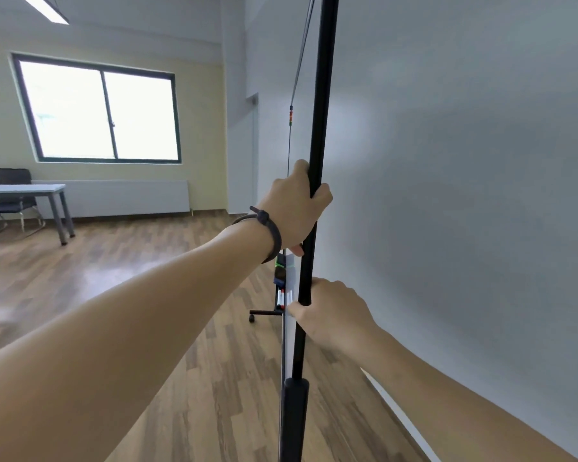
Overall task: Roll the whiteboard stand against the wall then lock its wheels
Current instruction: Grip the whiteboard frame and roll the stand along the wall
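The whiteboard stand is seen edge-on, its black upright pole point(321, 121) running from the top of the view down to the floor. My left hand point(297, 208) grips the pole at mid height, a dark band on its wrist. My right hand point(331, 311) holds the same pole lower down. The board's thin edge point(292, 128) runs just left of the pole, with a marker tray point(282, 295) holding several markers. The far base leg with a caster wheel point(252, 317) rests on the wooden floor. The grey wall point(464, 195) stands immediately right of the pole.
A white baseboard point(397, 411) runs along the wall's foot. A grey table point(24, 190) and a black chair point(10, 195) stand at the far left under a window point(97, 111). Wooden floor point(131, 261) stretches to the left.
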